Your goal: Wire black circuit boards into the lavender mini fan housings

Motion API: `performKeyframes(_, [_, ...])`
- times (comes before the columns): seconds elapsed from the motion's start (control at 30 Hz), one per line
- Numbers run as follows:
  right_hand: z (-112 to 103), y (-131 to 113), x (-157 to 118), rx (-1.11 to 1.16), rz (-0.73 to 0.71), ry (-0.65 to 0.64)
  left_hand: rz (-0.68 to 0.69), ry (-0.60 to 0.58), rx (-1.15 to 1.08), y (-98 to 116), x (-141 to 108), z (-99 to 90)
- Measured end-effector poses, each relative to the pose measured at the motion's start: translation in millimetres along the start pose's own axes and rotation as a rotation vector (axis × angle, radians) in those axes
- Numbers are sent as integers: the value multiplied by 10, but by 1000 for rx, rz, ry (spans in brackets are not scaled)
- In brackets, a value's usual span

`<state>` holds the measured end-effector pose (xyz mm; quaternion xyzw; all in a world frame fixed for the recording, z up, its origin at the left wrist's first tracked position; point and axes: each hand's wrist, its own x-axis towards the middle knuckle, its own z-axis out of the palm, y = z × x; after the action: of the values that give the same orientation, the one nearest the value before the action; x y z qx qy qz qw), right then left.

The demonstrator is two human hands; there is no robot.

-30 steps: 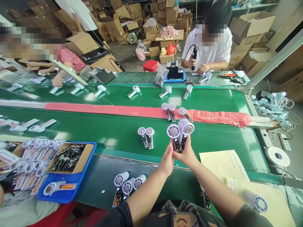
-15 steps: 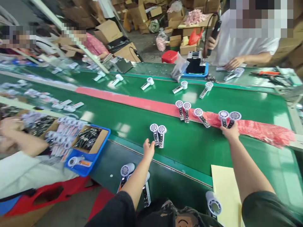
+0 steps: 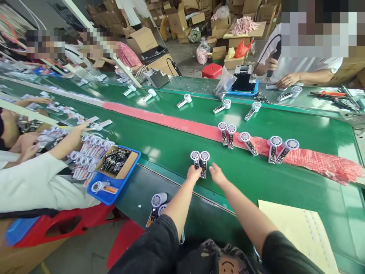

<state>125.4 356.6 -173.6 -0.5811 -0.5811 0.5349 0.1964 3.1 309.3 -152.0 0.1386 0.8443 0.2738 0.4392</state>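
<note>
Two white handheld fans (image 3: 204, 156), each with a round slotted head and a bare circuit board along its handle, lie side by side on the green conveyor belt (image 3: 159, 152). My left hand (image 3: 194, 174) has its fingers closed around the lower handle of the left one. Just right of the pair, my right hand (image 3: 217, 175) is held open with nothing in it. Farther right, a pair of similar fans (image 3: 275, 146) rests at the edge of a pink bubble-wrap strip (image 3: 319, 161). Several more fans (image 3: 244, 137) lie along that strip.
Below my left arm, more fans (image 3: 158, 199) stand on the near bench. A blue tray (image 3: 134, 160) with a box of small dark parts is at left, beside a co-worker's arm (image 3: 68, 140). Yellow card (image 3: 296, 224) lies at right. Across the belt, another person holds a tool (image 3: 275, 57).
My right hand has let go of the fans on the pink strip and moved left, beside the middle pair. My left hand has closed on the left fan's handle. The view has shifted slightly.
</note>
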Motion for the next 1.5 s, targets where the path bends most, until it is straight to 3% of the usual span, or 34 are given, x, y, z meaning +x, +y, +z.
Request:
performKeyframes(0.13, [339,-139,-220,164,20,6,-20,-51,-235,-38,-273,32])
performKeyframes(0.23, [353,-237,-414,330,-49,-25,26,-78,-453,-117,-513,-55])
performKeyframes(0.47, [-77,-625,-1126,616,-283,-68,311,-114,-850,-223,-1312,-366])
performKeyframes(0.67, [-418,-1200,-1742,867,-483,-116,605,-229,-902,-80,-1998,-690])
performKeyframes(0.77, [-522,-1350,-1945,934,-503,-147,607,-229,-940,-28,-2227,-750])
performKeyframes(0.9, [-621,-1386,-2118,945,-495,-128,552,-186,-953,-64,-2378,-717])
performKeyframes(1.1, [-748,-1321,-2335,974,-453,-164,589,-204,-932,-183,-2561,-679])
performKeyframes(1.5, [-812,-1237,-2773,900,-470,-169,653,-301,-884,-460,-2827,-877])
